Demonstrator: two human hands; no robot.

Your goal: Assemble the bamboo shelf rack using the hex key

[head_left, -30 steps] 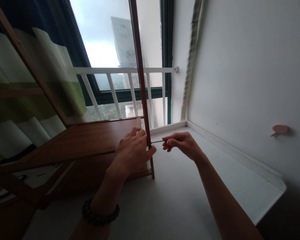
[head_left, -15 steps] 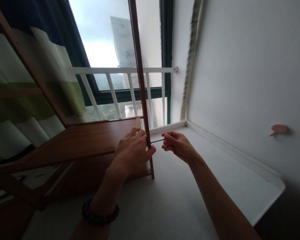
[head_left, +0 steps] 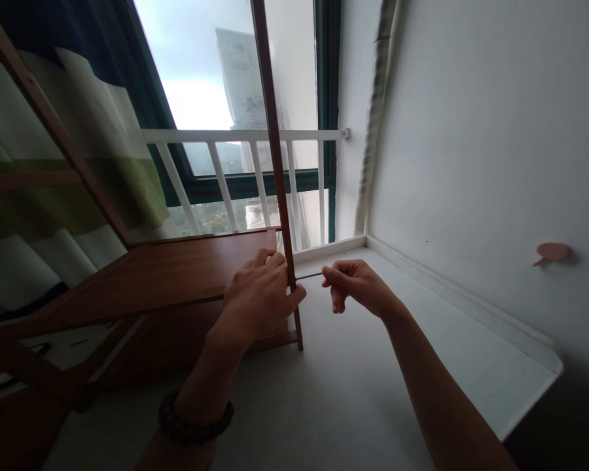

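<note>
My left hand (head_left: pixel 260 297) is closed over the right end of a brown wooden shelf rack (head_left: pixel 191 265), its thumb by the thin upright post (head_left: pixel 281 190). The fingertips curl out of sight past the shelf edge. Between thumb and index finger, my right hand (head_left: pixel 356 284) pinches the outer end of a thin metal rod that looks like a hex key (head_left: pixel 310 276). Its other end meets the post right beside my left thumb. Whatever shape the pinched end has is hidden by my fingers.
The rack stands on a white surface (head_left: pixel 343 379) with a raised rim. A white railing (head_left: pixel 240 136) and window lie behind it, a striped curtain (head_left: pixel 122 176) at left. On the right wall (head_left: pixel 481 131) sits a pink hook (head_left: pixel 552 252).
My right hand has shifted slightly right and rolled, its lower fingers now dropping downward while the pinch stays on the hex key. My left hand keeps its place on the rack.
</note>
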